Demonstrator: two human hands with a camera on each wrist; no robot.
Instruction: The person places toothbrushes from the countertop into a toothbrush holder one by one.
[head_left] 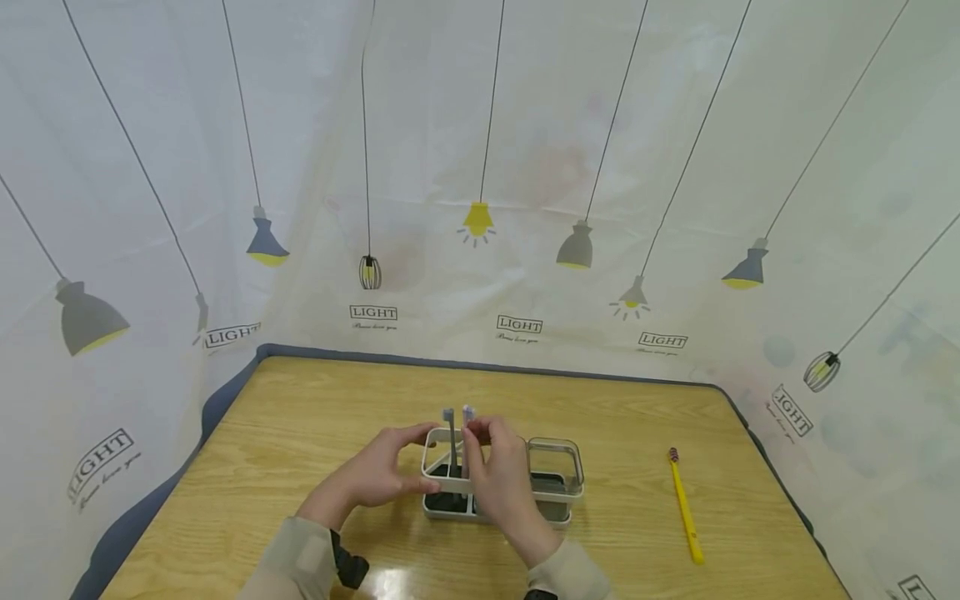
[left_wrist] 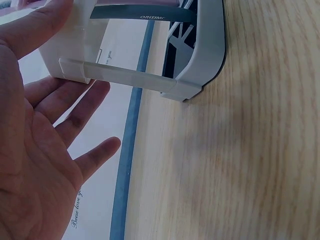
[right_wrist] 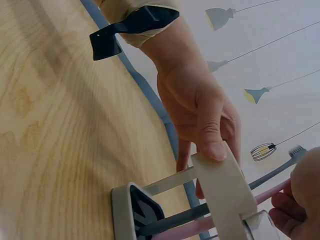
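Note:
A white two-tier toothbrush holder (head_left: pixel 455 484) stands on the wooden table. My left hand (head_left: pixel 378 468) grips its upper frame at the left end, thumb on the near side and fingers spread toward the far side. Inside the left part, a dark grey toothbrush (head_left: pixel 452 446) stands upright with its bristles up. Beside it is a pink toothbrush (right_wrist: pixel 272 193), whose upper handle my right hand (head_left: pixel 498 477) pinches between thumb and fingers. Both brushes' lower ends reach into the holder's dark base (right_wrist: pixel 145 207). My right hand hides part of the holder's middle.
To the right, a yellow toothbrush (head_left: pixel 685 510) lies on the table (head_left: pixel 315 417). A clear-sided compartment (head_left: pixel 555 467) forms the holder's right end. Behind the table hangs a pale sheet (head_left: pixel 420 142) printed with lamps.

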